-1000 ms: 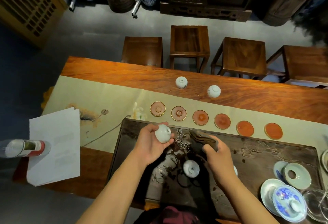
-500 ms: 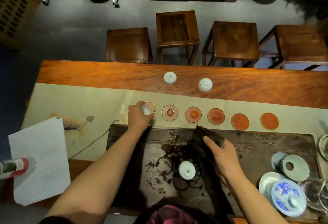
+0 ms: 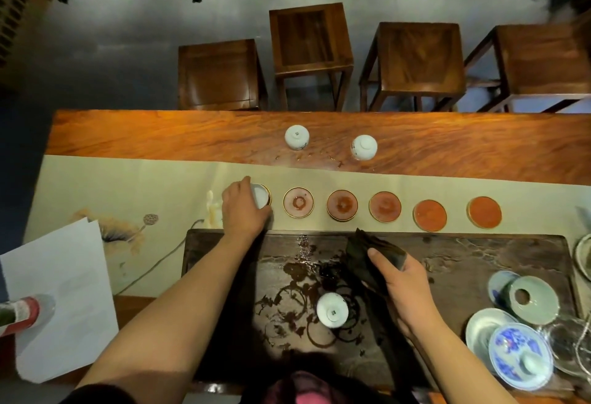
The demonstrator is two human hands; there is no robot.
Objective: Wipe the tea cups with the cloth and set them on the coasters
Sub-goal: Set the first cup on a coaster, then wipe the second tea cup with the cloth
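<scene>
My left hand [image 3: 244, 210] grips a white tea cup [image 3: 260, 196], mouth up, on the leftmost coaster [image 3: 268, 194] of a row of round coasters. To its right lie several bare coasters, the nearest one [image 3: 298, 202] gold-rimmed, the farthest [image 3: 484, 212] orange. My right hand [image 3: 401, 279] holds a dark cloth [image 3: 366, 251] above the dark tea tray [image 3: 447, 250]. One white cup [image 3: 332, 310] stands upside down on the wet tray. Two more white cups [image 3: 297, 137] [image 3: 364, 147] stand upside down on the wooden table beyond the runner.
Lidded bowls and saucers [image 3: 518, 355] and glassware crowd the tray's right end. A sheet of white paper [image 3: 60, 295] and a bottle [image 3: 22, 311] lie at the left. Several wooden stools [image 3: 311, 39] stand beyond the table's far edge. A pale runner [image 3: 128, 186] carries the coasters.
My left hand carried the cup from above the tray forward to the leftmost coaster, turning it mouth up. My right hand stayed over the tray with the cloth.
</scene>
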